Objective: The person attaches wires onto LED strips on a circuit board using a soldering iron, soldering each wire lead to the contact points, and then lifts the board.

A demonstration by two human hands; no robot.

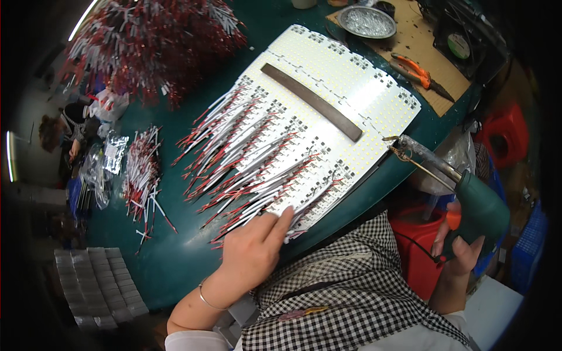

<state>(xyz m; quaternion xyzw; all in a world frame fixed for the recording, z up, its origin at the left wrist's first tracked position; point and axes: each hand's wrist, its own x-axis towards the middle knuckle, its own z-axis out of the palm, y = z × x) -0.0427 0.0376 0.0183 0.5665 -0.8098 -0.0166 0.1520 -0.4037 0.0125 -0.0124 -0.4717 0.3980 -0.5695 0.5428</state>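
My right hand (459,251) grips the handle of a green soldering gun (483,205) with an orange trigger. The gun's metal barrel points left, and its tip is close to the right edge of the white LED circuit boards (345,76). Rows of red and white wires (246,152) lie across the boards' left side, their loose ends hanging over the edge. At the near corner, my left hand (252,245) bends over these wires with its fingers closed. Its thumb and whatever lies between the fingertips are hidden. A dark flat bar (313,102) rests across the boards.
A large bundle of red and white wires (158,41) fills the far left, with a smaller pile (142,175) nearer. Orange-handled pliers (421,76) and a metal dish (367,22) lie on cardboard at the far right. Stacked grey pieces (99,286) stand by the table's near-left edge.
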